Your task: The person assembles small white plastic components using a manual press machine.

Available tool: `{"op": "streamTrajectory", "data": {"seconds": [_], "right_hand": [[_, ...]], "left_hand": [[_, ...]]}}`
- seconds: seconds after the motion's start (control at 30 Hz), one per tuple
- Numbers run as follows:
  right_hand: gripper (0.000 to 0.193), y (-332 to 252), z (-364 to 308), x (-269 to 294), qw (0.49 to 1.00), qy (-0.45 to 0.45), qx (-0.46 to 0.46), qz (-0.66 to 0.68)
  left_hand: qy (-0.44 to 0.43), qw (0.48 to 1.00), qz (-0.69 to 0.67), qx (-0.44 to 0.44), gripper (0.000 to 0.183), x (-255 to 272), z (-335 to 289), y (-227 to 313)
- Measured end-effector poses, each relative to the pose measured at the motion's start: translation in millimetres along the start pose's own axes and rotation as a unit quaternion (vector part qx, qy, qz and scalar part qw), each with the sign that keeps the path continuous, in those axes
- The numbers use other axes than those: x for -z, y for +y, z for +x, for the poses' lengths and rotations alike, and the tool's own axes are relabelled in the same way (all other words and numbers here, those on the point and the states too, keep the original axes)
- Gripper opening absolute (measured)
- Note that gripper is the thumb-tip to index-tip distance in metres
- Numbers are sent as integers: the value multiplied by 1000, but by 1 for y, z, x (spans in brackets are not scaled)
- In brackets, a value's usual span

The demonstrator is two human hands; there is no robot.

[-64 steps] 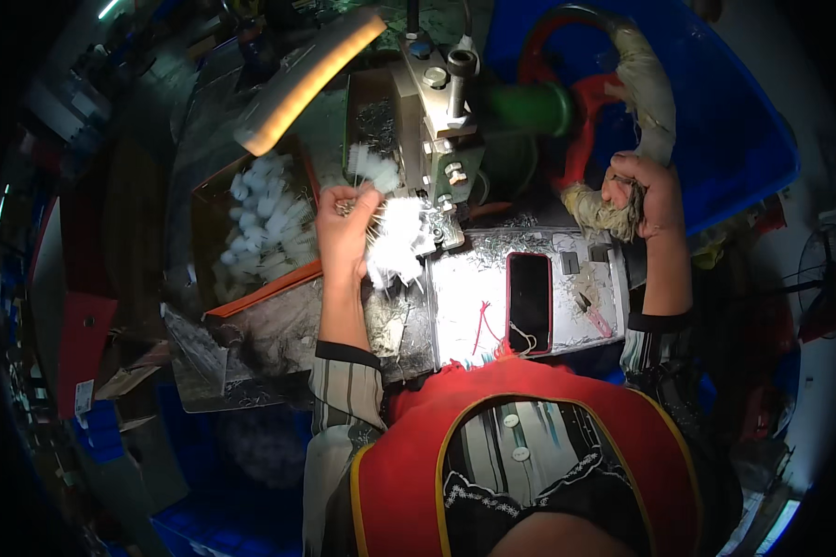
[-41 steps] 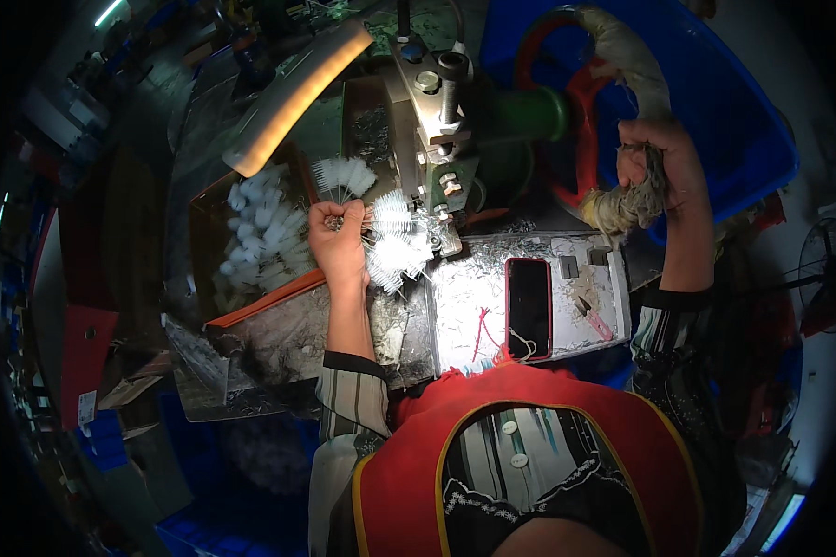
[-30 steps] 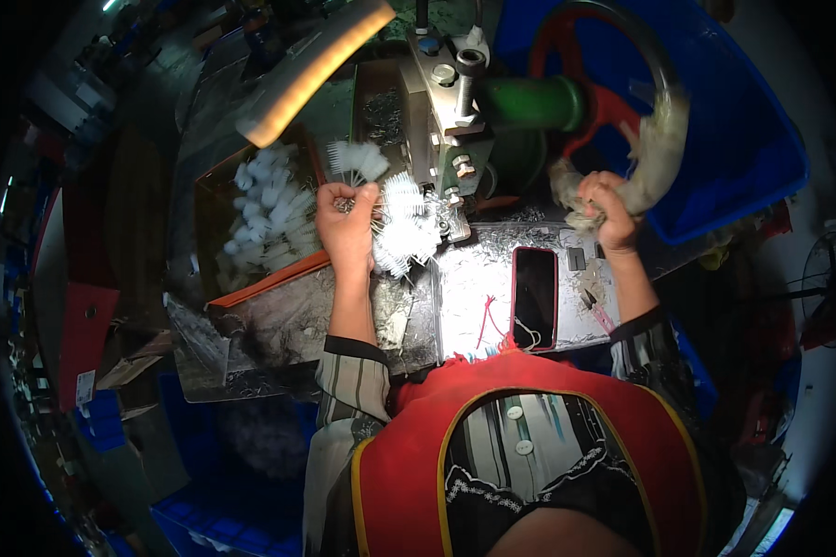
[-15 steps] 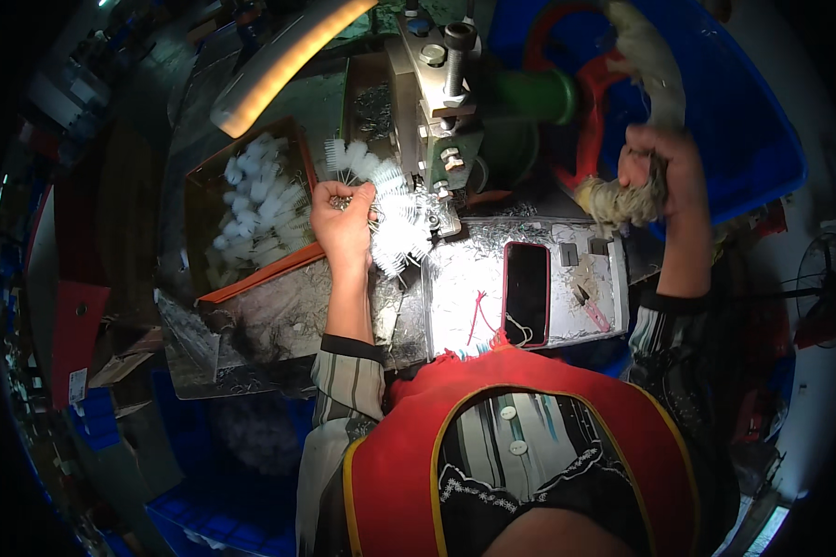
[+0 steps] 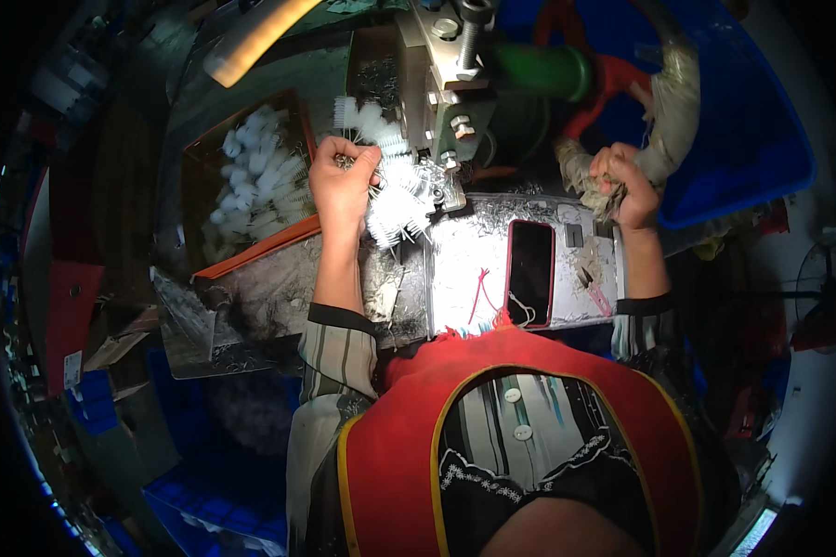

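My left hand (image 5: 342, 190) is closed in a pinch on the thin wire stems of a bunch of small white bristle brushes (image 5: 398, 209). Their bristle heads fan out to the right, close under the metal head of a hand press (image 5: 462, 107). Bright light washes out the brushes nearest the press, so any contact there is unclear. My right hand (image 5: 630, 186) is wrapped round the lower end of a curved, cloth-wrapped press handle (image 5: 676, 107). That handle belongs to a red lever wheel (image 5: 613, 79) beside a green cylinder (image 5: 543, 72).
An orange-edged bin (image 5: 308, 227) of white brushes stands left of my left hand. A red-edged phone (image 5: 531, 274) and small pink-handled snippers (image 5: 596, 295) lie on the lit tray. Behind the wheel is a large blue tub (image 5: 743, 176). A lamp (image 5: 255, 42) hangs at upper left.
My right hand has come inward to the left with the wrapped handle, turning the red wheel. My left hand still grips the brushes at the press. The whole view has shifted slightly.
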State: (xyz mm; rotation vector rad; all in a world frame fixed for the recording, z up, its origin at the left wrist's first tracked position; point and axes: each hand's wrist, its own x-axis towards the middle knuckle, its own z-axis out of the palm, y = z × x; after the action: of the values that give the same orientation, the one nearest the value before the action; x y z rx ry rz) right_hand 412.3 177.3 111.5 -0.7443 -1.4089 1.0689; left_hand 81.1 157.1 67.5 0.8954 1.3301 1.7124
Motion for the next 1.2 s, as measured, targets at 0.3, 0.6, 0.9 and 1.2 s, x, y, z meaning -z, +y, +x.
{"op": "streamTrajectory", "data": {"seconds": [0.3, 0.6, 0.9, 1.2], "right_hand": [[27, -70, 28, -19, 967, 113, -225, -33], [15, -19, 4, -15, 991, 124, 15, 46], [25, -34, 11, -15, 990, 66, -122, -23], [23, -75, 29, -23, 965, 128, -222, -52]], "left_hand": [[35, 998, -34, 25, 20, -1, -1, -12], [34, 999, -1, 12, 19, -1, 0, -8], [-57, 998, 14, 19, 26, 10, -7, -12], [72, 996, -38, 32, 27, -1, -9, -13]]}}
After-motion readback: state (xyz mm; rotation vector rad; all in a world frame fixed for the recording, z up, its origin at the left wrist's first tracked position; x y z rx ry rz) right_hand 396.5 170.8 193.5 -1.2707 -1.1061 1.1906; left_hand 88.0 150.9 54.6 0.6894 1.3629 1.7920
